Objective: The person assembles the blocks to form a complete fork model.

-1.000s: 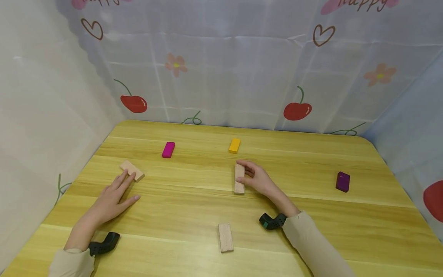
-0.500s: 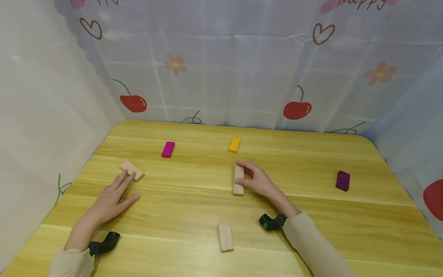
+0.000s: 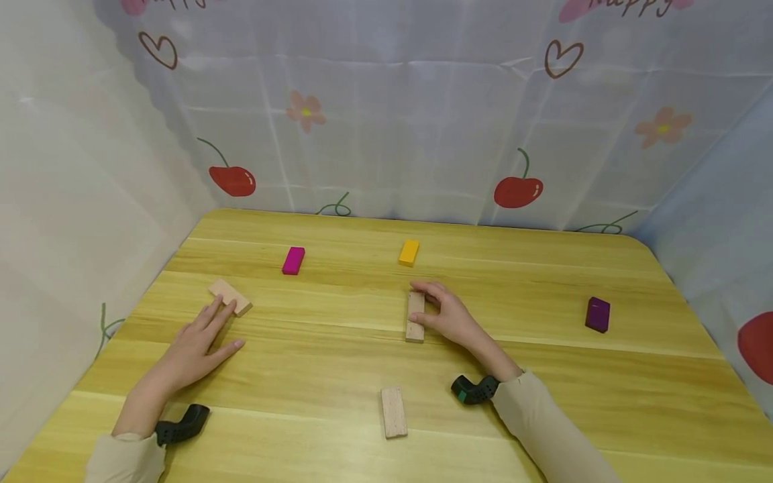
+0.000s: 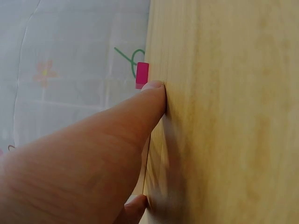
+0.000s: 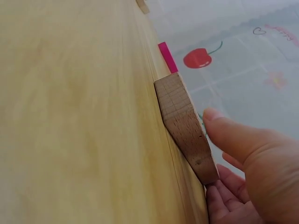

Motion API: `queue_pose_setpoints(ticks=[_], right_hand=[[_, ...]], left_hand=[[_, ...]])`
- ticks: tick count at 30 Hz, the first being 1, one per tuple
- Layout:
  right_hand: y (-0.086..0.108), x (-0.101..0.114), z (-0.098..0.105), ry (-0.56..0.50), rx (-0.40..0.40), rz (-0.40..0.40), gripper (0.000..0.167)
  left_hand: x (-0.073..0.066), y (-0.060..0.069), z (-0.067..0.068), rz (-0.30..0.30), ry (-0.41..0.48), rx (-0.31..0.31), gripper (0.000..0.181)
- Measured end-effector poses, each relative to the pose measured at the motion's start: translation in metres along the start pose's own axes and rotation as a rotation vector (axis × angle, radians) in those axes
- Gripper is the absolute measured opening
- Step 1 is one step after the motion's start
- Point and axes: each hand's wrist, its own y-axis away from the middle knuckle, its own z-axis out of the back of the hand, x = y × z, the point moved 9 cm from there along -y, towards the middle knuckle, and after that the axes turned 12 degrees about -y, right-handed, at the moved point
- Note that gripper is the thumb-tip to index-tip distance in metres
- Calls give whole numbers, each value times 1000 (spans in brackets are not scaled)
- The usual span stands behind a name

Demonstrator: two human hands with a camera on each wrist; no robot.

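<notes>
"Holding what, the right hand (image 3: 449,315)?"

"The middle wooden block (image 3: 415,303), resting near the centre of the counter (image 3: 314,362). Its grip is curled round that piece, thumb toward the near part and fingers at the far end."

"And the left hand (image 3: 194,352)?"

"Its grip is released: the fingers stretch out straight, and two fingertips rest on the left wooden block (image 3: 226,290), which lies at a slant near the counter's left edge. The thumb points off to the side. How hard the fingertips press cannot be told."

"What lies around them?"

"Just beyond the held piece, a little apart from it, is a yellow block (image 3: 408,253). Farther left along the back lies a magenta block (image 3: 293,260). A purple block (image 3: 598,314) sits well apart, off to the right of the right hand."

"Anything between the arms?"

"The front wooden block (image 3: 394,412), nearer the right wrist, which wears a black device (image 3: 474,389). A matching black unit (image 3: 183,424) sits on the left wrist."

"And behind?"

"A pale curtain (image 3: 386,134) printed with cherries, hearts and flowers, along the counter's far edge."
</notes>
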Motion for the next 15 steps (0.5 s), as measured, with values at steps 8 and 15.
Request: queue_pose_setpoints(ticks=[8, 15], right_hand=[[7, 2, -1, 20, 36, -18, 68], [14, 0, -3, 134, 65, -5, 70]], left_hand=[[1, 0, 1, 2, -3, -9, 76], [0, 0, 2, 3, -1, -8, 76]])
